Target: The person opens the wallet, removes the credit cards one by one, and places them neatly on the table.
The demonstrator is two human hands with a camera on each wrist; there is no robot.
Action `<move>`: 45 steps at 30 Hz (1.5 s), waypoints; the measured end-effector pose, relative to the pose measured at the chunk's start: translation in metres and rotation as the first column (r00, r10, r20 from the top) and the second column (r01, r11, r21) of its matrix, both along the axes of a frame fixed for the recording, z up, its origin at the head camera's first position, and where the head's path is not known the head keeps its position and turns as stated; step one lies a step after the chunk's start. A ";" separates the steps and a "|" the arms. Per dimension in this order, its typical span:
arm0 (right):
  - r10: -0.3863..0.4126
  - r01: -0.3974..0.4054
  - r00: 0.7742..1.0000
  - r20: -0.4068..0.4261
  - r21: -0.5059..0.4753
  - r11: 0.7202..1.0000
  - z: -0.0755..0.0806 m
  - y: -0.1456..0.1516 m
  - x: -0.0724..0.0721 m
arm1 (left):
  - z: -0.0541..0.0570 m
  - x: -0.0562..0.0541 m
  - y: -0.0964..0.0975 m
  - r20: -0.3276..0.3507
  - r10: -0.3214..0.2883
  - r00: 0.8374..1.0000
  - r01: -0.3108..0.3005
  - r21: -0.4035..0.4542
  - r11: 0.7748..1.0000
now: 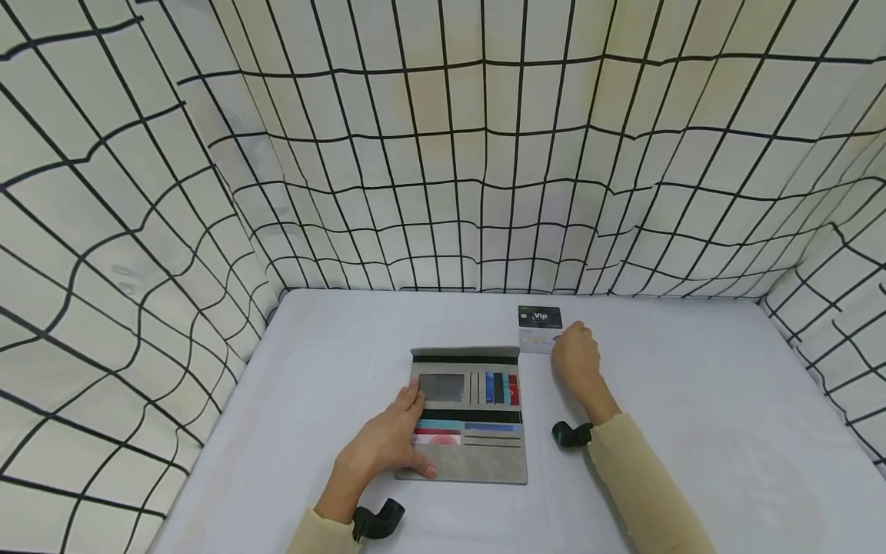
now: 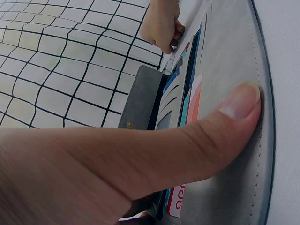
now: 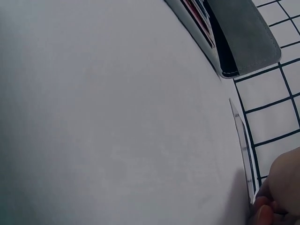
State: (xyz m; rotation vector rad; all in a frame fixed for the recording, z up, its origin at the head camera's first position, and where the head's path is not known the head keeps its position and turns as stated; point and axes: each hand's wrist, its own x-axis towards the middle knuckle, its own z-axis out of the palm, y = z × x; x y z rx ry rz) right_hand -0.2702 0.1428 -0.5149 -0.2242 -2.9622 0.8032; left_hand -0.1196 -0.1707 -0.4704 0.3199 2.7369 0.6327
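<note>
An opened grey wallet (image 1: 494, 464) lies on the white table, with several cards tucked in its slots. My left hand (image 1: 388, 435) rests on its left side; in the left wrist view the extended thumb (image 2: 241, 101) presses the stitched front panel. Past the wallet's far right corner, a black card (image 1: 540, 315) marked "Vip" lies just beyond a pale silver card (image 1: 537, 340). My right hand (image 1: 577, 358) pinches the silver card's right edge with curled fingers. The right wrist view shows this card (image 3: 241, 136) nearly edge-on, its near end hidden by the fingers.
Black netting (image 1: 484, 185) over pale walls surrounds the table (image 1: 692, 385) at the back and sides. A black wrist camera (image 1: 377, 519) sits on the left wrist and another camera (image 1: 571, 435) on the right. The wallet's far flap (image 2: 140, 96) stands raised.
</note>
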 end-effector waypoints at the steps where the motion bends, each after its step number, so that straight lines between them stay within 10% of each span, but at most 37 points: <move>1: 0.009 -0.009 1.000 -0.005 -0.005 1.000 -0.001 0.001 0.001 | 0.000 0.000 0.000 0.000 -0.001 1.000 0.001 -0.001 1.000; 45: 0.130 -0.125 0.991 0.016 -0.171 0.977 0.024 0.014 0.033 | -0.001 -0.002 0.001 0.009 0.010 1.000 -0.010 -0.017 1.000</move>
